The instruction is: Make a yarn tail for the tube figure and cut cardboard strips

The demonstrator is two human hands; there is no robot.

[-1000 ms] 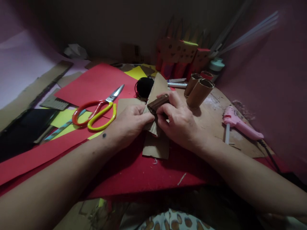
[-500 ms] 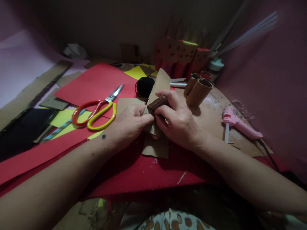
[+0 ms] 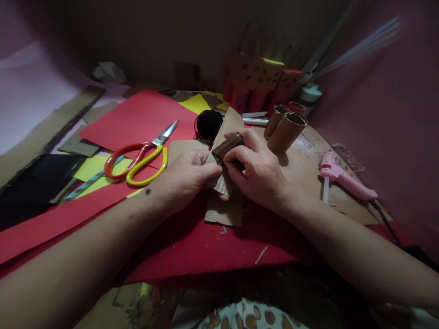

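Observation:
Between my hands is a strip of brown cardboard (image 3: 234,119), tilted, with a folded dark brown section in its middle. My left hand (image 3: 192,176) is closed on its left edge, thumb on top. The fingers of my right hand (image 3: 257,167) are curled round the folded section and press on it from the right. Below them a flat cardboard piece (image 3: 223,214) lies on the red table cover. Left of my left hand rest scissors (image 3: 147,167) with one red and one yellow handle, blades pointing away. A black ball of yarn (image 3: 208,123) sits just beyond the cardboard.
Cardboard tubes (image 3: 287,132) stand at the right, with a pink glue gun (image 3: 346,176) and its cord farther right. Red paper (image 3: 144,114), yellow paper and cardboard scraps cover the left side. Decorated red figures (image 3: 259,82) and a capped bottle (image 3: 310,93) stand at the back.
The cardboard's far end has tipped slightly lower, and my right fingers have shifted a little on the folded section. My left hand keeps its grip.

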